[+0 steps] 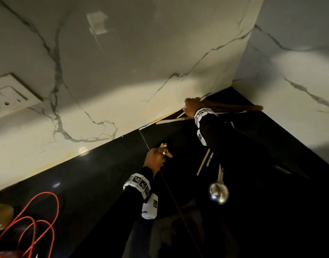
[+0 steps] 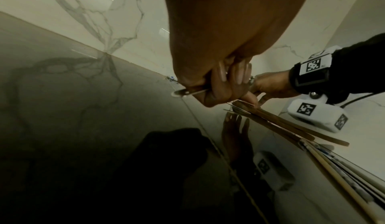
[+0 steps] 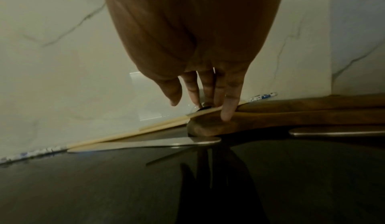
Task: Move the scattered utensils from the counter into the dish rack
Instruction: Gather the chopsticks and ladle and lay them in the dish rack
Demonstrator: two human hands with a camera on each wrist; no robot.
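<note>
The left hand [image 1: 156,157] is closed around a small metal utensil [image 2: 188,92], whose tip projects beyond the fingers. The right hand [image 1: 190,107] reaches ahead to the wall edge of the black counter [image 1: 104,174], fingers extended, fingertips [image 3: 228,110] pressing on a wooden spoon [image 3: 291,114]. Beside those fingertips lie wooden chopsticks [image 3: 145,128] and a flat metal blade [image 3: 145,144]. A steel ladle [image 1: 218,192] lies behind the right wrist.

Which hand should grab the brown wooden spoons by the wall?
The right hand: its fingers already touch the wooden spoons. The left hand is farther off and grips a metal utensil.
</note>
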